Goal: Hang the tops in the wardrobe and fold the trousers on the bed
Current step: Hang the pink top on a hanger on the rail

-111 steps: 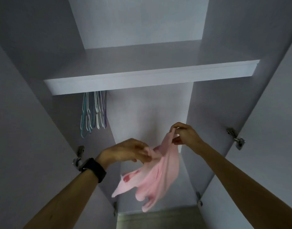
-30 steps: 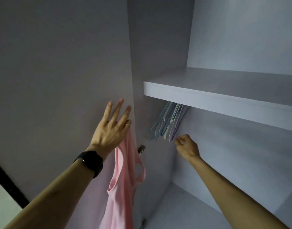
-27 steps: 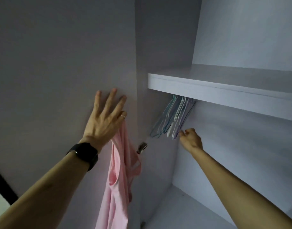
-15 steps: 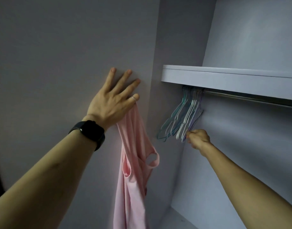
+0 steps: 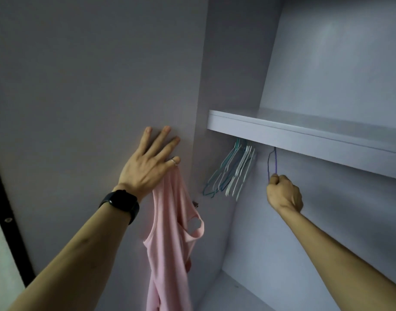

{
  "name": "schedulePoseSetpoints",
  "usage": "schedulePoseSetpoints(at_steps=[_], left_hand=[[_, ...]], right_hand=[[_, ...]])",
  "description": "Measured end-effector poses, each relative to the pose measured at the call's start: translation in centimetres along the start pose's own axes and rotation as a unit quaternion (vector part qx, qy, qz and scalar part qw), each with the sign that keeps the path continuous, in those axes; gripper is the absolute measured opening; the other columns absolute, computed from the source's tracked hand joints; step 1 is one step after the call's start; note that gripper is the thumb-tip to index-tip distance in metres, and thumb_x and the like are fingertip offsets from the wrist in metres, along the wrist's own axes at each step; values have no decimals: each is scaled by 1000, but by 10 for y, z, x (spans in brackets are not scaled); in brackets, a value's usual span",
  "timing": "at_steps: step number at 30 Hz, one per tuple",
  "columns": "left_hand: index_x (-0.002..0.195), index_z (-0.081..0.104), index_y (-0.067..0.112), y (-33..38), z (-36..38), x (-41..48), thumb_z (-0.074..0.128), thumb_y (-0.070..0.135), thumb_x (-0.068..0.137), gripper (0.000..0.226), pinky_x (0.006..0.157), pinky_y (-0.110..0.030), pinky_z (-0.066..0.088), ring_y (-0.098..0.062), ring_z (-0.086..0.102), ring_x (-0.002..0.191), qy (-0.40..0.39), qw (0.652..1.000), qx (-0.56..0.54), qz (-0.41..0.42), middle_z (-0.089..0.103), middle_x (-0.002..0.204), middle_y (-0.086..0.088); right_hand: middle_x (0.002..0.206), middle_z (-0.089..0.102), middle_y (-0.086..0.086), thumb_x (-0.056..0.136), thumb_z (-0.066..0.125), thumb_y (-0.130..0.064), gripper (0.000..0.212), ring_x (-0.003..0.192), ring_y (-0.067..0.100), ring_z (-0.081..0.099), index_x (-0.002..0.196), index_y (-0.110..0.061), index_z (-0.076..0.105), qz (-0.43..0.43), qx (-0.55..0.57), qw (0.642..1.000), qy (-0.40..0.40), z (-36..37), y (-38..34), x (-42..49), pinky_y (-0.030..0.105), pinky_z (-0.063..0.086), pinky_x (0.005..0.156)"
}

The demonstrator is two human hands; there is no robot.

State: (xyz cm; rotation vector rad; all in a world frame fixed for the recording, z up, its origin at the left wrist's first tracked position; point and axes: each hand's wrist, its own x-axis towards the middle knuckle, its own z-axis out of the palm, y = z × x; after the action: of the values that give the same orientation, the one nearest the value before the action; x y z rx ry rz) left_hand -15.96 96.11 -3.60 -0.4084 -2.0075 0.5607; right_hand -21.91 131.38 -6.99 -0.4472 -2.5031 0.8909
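A pink sleeveless top [image 5: 172, 239] hangs down from the thumb side of my left hand [image 5: 147, 167]. That hand lies with straight fingers flat against the inside of the wardrobe door [image 5: 80, 86]; its thumb is hidden under the cloth. My right hand [image 5: 283, 194] is a fist gripping the bottom of a thin purple hanger [image 5: 272, 162]. The hanger hangs under the shelf [image 5: 304, 135], apart from the others. A bunch of several pale blue and white hangers [image 5: 232, 173] hangs at the left end, just left of my right hand.
The wardrobe's back and side panels are bare grey. A metal hinge [image 5: 195, 204] sits on the inner edge behind the top. The compartment floor [image 5: 248, 295] shows at the bottom. A dark door edge [image 5: 8, 209] runs down the far left.
My right hand has taken a purple hanger out of the bunch and drawn it to the right. The left hand stays flat on the door with the top hanging.
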Motion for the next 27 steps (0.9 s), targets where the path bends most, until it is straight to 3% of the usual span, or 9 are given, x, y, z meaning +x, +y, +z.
schedulePoseSetpoints(at_steps=[4,6,9,12,16,19,21,24,27], left_hand=[[97,70,15,5,-20,12,59,29,95,18,123,-52,0,-38,48,134,2,988,-125,-93,59,136,-13],[100,68,16,17,-42,16,44,36,99,31,117,-50,21,-35,58,110,-47,960,-226,-158,65,114,-10],[105,66,24,47,-78,13,49,43,100,26,83,-39,47,-32,63,95,-193,860,-396,-258,71,102,-2],[98,71,26,79,-103,5,68,36,93,11,83,-30,51,-18,67,91,-270,768,-520,-259,74,93,6],[94,69,35,117,-121,-11,71,33,92,4,83,-25,48,-5,61,80,-329,737,-558,-194,71,93,13],[134,53,47,144,-130,-18,70,35,92,47,81,-19,45,-3,58,78,-363,710,-578,-169,69,90,18],[145,45,49,161,-135,-21,70,33,92,60,77,-8,39,0,58,77,-370,709,-582,-148,69,88,18],[129,67,36,177,-134,-26,74,27,91,39,74,-2,36,-8,63,83,-377,713,-575,-132,76,97,2],[111,78,27,189,-132,-27,76,24,89,22,76,-5,41,-4,60,77,-384,713,-576,-115,77,100,4]], right_hand=[[97,65,20,106,31,-39,38,85,37,56,99,-11,57,-1,41,999,-16,-36,18,-49,39,43,75],[82,64,12,106,35,-39,38,76,33,56,84,-13,51,7,74,997,-30,-64,28,-81,36,43,69],[60,51,2,105,43,-40,48,61,23,47,68,-11,39,35,151,987,-49,-97,49,-137,34,38,58],[53,34,-5,103,49,-45,54,55,16,32,66,-11,30,77,212,973,-43,-115,74,-187,33,31,56],[55,37,5,101,52,-45,56,55,16,35,65,-6,35,95,267,957,-67,-125,98,-237,33,34,55],[50,40,2,99,55,-44,55,51,14,38,60,-9,38,95,277,951,-102,-133,102,-262,28,38,53],[48,38,0,94,54,-48,54,49,14,37,58,-12,38,102,288,944,-125,-136,108,-276,26,37,52],[47,35,1,90,54,-51,51,46,14,33,54,-20,37,111,319,930,-143,-139,121,-290,28,33,50],[47,34,-2,91,54,-50,51,45,13,33,50,-25,37,112,329,922,-168,-145,135,-294,25,32,50]])
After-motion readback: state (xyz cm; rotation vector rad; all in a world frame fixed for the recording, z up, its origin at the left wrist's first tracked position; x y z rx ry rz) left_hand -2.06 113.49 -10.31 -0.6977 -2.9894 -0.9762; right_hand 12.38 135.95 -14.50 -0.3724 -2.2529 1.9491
